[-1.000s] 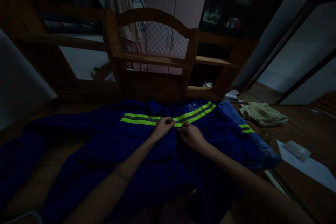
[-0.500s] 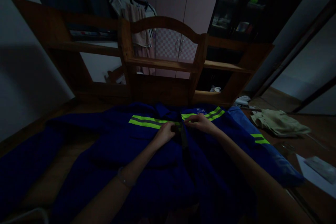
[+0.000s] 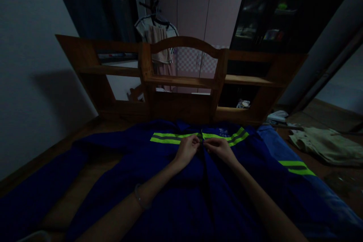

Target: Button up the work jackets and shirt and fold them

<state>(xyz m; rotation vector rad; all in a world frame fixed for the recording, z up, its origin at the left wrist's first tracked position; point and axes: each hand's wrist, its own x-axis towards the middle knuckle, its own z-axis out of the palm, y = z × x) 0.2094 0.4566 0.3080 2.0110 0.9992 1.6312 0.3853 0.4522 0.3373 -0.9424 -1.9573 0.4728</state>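
Note:
A dark blue work jacket [image 3: 170, 181] with yellow-green and grey reflective bands lies spread on a wooden surface, collar away from me. My left hand [image 3: 187, 149] pinches the edge of its front opening at chest height, beside the reflective band [image 3: 166, 138]. My right hand [image 3: 221, 149] grips the facing front edge with thumb and fingertips, just below the other band [image 3: 239, 136]. Both hands almost meet at the opening. Whatever fastener lies between the fingertips is too dark and small to make out. One sleeve [image 3: 104, 141] stretches out to the left.
A wooden shelf frame [image 3: 184, 79] stands across the far edge. Blue denim [image 3: 269, 140] lies under the jacket's right side, with folded pale cloth [image 3: 323, 143] farther right. Clothes on hangers [image 3: 160, 41], a pale wardrobe [image 3: 193, 3] and a dark cabinet [image 3: 255, 15] are behind.
My left hand has moved right, closer to my right hand, and the two front edges are nearer together at the chest. The camera view has shifted, tilting slightly up.

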